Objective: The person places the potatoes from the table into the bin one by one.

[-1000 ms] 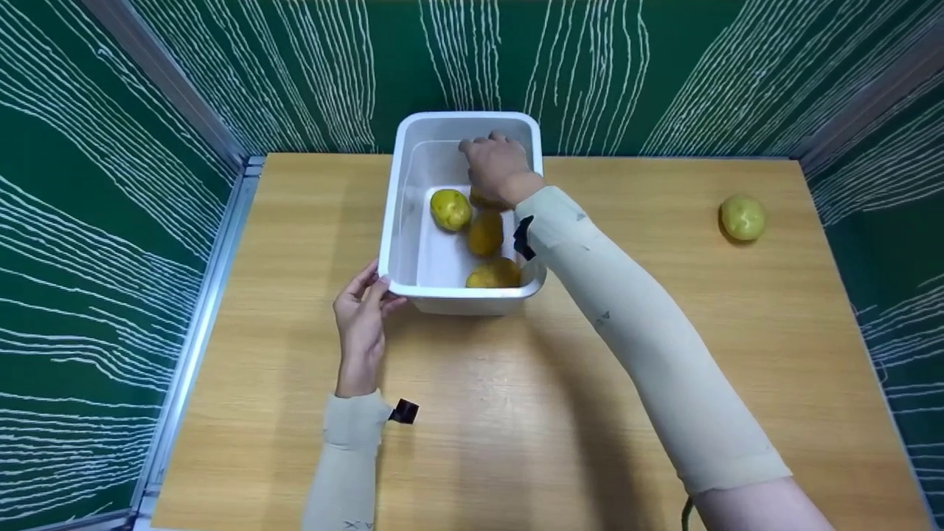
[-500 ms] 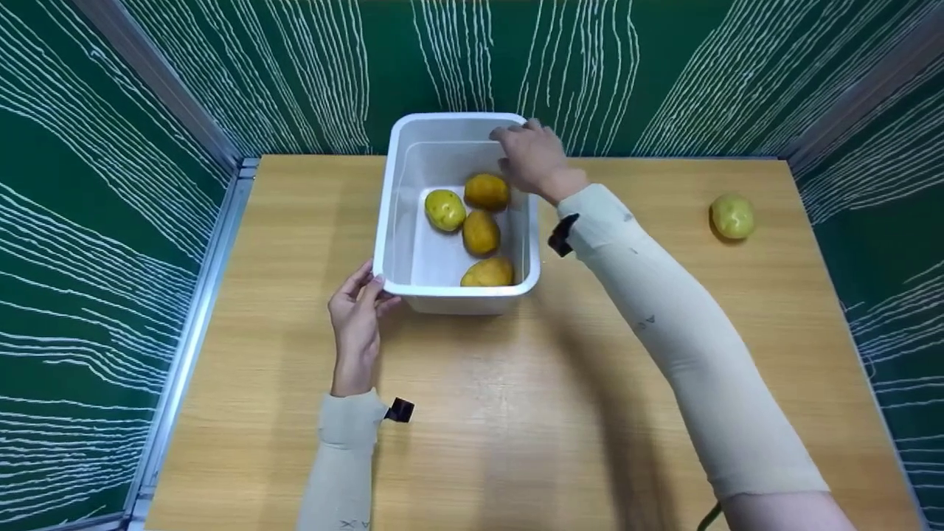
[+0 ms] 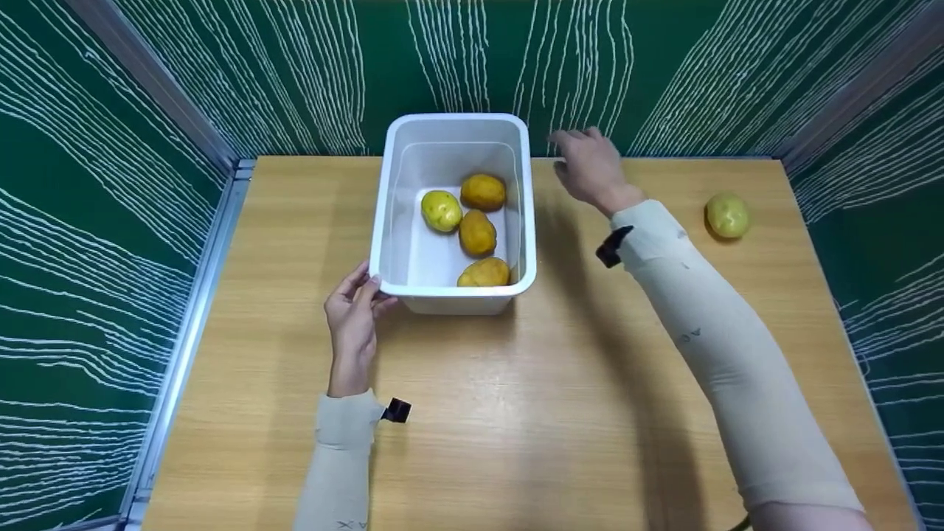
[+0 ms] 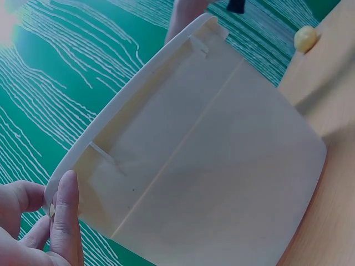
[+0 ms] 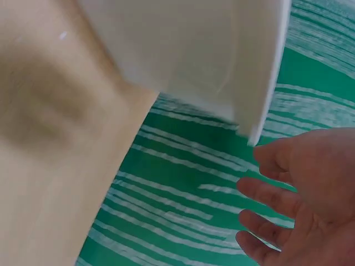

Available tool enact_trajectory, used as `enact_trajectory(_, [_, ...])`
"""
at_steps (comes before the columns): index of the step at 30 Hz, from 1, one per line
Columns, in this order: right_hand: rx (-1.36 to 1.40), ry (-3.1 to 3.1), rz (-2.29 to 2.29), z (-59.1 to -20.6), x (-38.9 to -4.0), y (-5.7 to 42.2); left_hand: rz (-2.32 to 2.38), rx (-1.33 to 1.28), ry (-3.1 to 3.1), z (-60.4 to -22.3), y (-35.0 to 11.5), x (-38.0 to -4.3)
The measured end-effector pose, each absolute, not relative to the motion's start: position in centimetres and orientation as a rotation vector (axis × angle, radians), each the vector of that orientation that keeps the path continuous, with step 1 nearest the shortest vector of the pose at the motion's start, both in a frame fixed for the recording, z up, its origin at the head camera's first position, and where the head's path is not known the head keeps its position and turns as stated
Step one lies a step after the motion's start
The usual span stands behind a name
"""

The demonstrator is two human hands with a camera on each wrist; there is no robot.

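A white plastic bin (image 3: 451,302) stands on the table, with several potato-like lumps inside. One is yellow-green (image 3: 441,211); the others are yellow-brown, such as the lump (image 3: 477,233) near the middle. My left hand (image 3: 352,324) pinches the bin's near left rim between thumb and fingers, which the left wrist view shows close up. To the right of the bin my right hand (image 3: 590,168) hangs in the air, its fingers apart and holding nothing. In the right wrist view that hand (image 5: 310,194) is near the rim with a gap between them.
A pale green-yellow round lump (image 3: 727,216) lies on the table's far right. The wooden table (image 3: 472,442) ends at green walls (image 3: 671,59) with white wavy lines at the back and both sides. A metal frame bar (image 3: 188,317) runs along the left edge.
My right hand has come up out of the bin and moved right, past its rim, uncovering the lumps inside. My left hand still holds the rim.
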State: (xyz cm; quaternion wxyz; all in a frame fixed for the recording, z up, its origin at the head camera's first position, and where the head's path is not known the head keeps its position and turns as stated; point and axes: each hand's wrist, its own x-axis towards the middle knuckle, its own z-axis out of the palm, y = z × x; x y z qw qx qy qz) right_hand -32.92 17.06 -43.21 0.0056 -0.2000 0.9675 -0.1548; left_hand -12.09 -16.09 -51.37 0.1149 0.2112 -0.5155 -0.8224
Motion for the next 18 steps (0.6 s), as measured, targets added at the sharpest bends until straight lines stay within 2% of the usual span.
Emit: enact_trajectory(18, [-0.47,3.087,-0.477,-47.1,-32.2,27.7,-2.422,0.612,-1.484,-51.3,-16.0,-12.0])
